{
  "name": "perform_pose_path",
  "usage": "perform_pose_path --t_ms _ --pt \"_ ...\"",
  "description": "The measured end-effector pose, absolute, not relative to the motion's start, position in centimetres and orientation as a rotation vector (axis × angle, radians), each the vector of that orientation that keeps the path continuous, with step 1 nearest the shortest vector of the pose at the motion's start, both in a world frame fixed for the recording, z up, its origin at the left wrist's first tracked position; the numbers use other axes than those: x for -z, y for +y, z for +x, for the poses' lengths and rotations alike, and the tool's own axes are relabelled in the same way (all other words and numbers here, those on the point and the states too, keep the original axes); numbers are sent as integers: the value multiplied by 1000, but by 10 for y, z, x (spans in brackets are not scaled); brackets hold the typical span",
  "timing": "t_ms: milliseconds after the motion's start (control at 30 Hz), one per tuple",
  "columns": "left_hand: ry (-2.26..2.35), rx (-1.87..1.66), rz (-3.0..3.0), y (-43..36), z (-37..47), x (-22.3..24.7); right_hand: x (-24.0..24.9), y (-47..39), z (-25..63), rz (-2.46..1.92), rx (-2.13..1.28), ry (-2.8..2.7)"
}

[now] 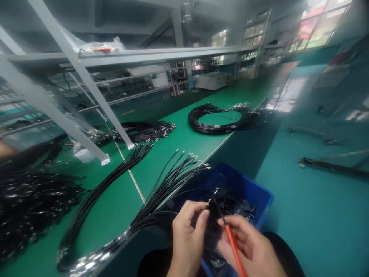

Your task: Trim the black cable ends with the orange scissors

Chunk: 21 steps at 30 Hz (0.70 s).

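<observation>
Over the blue bin point(261, 192), the left hand point(187, 232) pinched a cable end point(209, 201), apparently steadying it for the orange-handled tool point(234, 248) that the right hand point(250, 242) gripped close beside it.

Daylit, cool and fairly subdued, from windows point(319, 29) far ahead and right of the hands point(187, 234); washed out nearly white in the panes. Dim around the shelves point(173, 55), ahead and left. Mirrored as pale glare on the floor point(288, 92), ahead and right; shadowed darkly along the edge of the counter point(184, 143). Speckled with hard highlights on the cable bundle point(115, 242), left of the hands. Shaded inside the blue bin point(256, 188), just beyond them. Clearest around the hands and orange tool point(235, 248). Smeared at far left over the cable pile point(31, 204), and at far right over the wheeled legs point(331, 165). Stretched toward the edges; hazy in the distance.
</observation>
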<state>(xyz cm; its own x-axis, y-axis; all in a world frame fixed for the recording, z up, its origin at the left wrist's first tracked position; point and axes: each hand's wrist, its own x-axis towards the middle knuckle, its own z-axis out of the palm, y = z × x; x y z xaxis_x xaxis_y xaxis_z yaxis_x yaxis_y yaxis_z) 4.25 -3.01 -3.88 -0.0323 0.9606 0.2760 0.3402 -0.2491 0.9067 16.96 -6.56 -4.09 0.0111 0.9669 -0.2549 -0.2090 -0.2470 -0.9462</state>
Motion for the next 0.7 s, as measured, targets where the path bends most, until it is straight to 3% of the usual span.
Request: perform_pose_path --t_ms 133,333,700 --pt "1381 -1193 1684 -32 43 35 34 -49 165 -1238 -1108 -833" --pt "1447 -1120 1729 -37 44 35 34 -34 153 -1224 -1029 -870" --pt "1407 -1198 1621 -39 41 36 41 -46 146 -971 -1353 -591"
